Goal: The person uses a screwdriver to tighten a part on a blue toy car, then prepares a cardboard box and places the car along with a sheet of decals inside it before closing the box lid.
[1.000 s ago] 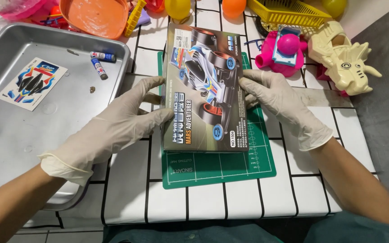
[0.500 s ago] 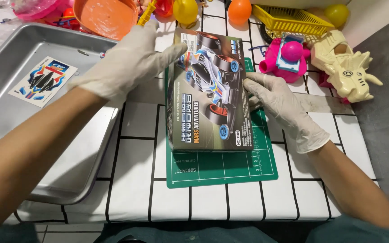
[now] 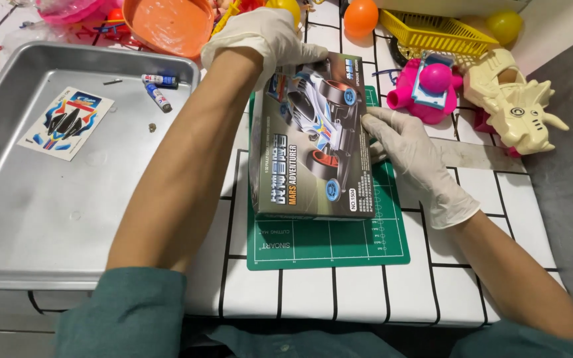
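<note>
While the rectangular cardboard toy-car box (image 3: pixel 312 139) lies on the green cutting mat (image 3: pixel 329 242), the gloved left hand (image 3: pixel 260 36) curls over its far end and the right hand (image 3: pixel 409 149) lies flat, fingers together, against its side; it looks light, stiff, best gripped by its edges.

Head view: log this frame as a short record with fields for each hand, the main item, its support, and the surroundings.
left hand: gloved, on the far top edge of the box
right hand: gloved, flat against the box's right side
toy car kit box: lies flat, picture side up
cutting mat: green, under the box, on the white tiled table
metal tray: left of the mat; holds a sticker sheet and two batteries
far edge: orange bowl, yellow basket, pink toy, cream dinosaur toy
</note>
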